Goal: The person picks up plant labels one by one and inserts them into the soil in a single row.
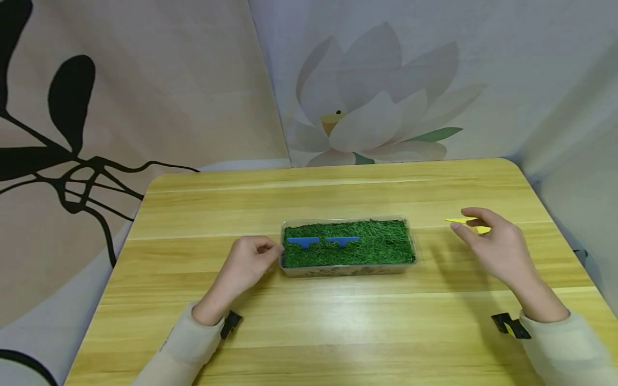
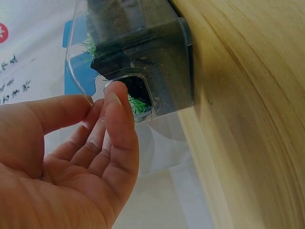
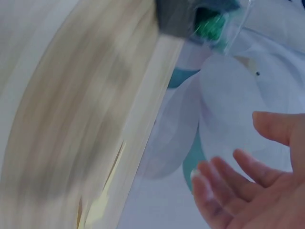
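Note:
A clear plastic box (image 1: 347,271) filled with green artificial grass (image 1: 381,244) sits mid-table. Two flat blue pieces, one at left (image 1: 302,242) and another beside it (image 1: 343,240), stand in the grass. My left hand (image 1: 247,264) pinches the box's left rim between thumb and index finger; the left wrist view shows the fingertips meeting at that clear edge. Off to the right, my right hand (image 1: 502,247) hovers with fingers spread apart and nothing between them. Partly behind its fingers, a yellow flat piece (image 1: 483,230) lies on the table, also visible in the right wrist view (image 3: 97,207).
The wooden table (image 1: 338,332) has rounded far corners. Behind it hangs a pale cloth backdrop (image 1: 193,96) with a printed flower (image 1: 367,128) and dark leaf shapes (image 1: 72,102).

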The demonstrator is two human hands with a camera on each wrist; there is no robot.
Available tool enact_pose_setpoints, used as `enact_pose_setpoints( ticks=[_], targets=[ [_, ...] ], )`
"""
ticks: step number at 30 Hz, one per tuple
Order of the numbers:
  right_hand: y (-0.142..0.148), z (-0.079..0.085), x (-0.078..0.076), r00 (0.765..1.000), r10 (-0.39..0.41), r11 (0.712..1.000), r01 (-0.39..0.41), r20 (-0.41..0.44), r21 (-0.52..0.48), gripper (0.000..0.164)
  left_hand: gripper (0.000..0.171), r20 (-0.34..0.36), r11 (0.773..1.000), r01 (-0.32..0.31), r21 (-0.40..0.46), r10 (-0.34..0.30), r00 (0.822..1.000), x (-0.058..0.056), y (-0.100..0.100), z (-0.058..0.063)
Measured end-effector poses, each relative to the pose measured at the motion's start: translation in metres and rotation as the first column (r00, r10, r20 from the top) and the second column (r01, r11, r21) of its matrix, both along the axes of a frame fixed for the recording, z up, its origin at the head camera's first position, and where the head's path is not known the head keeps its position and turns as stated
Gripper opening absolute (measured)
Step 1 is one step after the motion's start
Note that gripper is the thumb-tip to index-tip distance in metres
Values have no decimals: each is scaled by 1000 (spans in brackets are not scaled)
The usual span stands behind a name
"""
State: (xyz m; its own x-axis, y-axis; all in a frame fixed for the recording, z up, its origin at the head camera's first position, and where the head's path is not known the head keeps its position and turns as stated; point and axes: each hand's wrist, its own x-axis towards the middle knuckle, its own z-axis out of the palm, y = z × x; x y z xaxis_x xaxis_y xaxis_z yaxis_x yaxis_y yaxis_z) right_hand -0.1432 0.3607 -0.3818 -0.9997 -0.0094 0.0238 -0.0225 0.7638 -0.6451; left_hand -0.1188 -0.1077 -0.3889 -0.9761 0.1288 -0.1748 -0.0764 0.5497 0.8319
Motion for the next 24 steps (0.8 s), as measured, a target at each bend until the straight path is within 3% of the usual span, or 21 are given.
enact_pose_setpoints(
  ticks=[7, 12, 16, 24],
  targets=[
    [37, -8, -14, 998, 20, 990, -11, -65, 140, 52, 21, 10, 1000, 6, 1, -6, 1000, 0, 0, 0],
    [66, -16, -24, 998, 31, 979, -40, 52, 201, 67, 21, 20, 1000, 3, 8, -3, 1000, 1, 0, 0],
    [86, -24, -31, 987, 30, 963, -71, 157, 259, 81, 20, 25, 1000, 0, 6, -1, 1000, 1, 0, 0],
    [116, -39, -45, 960, 25, 933, -123, 280, 339, 93, 22, 24, 1000, 2, 8, -2, 1000, 1, 0, 0]
  ],
)
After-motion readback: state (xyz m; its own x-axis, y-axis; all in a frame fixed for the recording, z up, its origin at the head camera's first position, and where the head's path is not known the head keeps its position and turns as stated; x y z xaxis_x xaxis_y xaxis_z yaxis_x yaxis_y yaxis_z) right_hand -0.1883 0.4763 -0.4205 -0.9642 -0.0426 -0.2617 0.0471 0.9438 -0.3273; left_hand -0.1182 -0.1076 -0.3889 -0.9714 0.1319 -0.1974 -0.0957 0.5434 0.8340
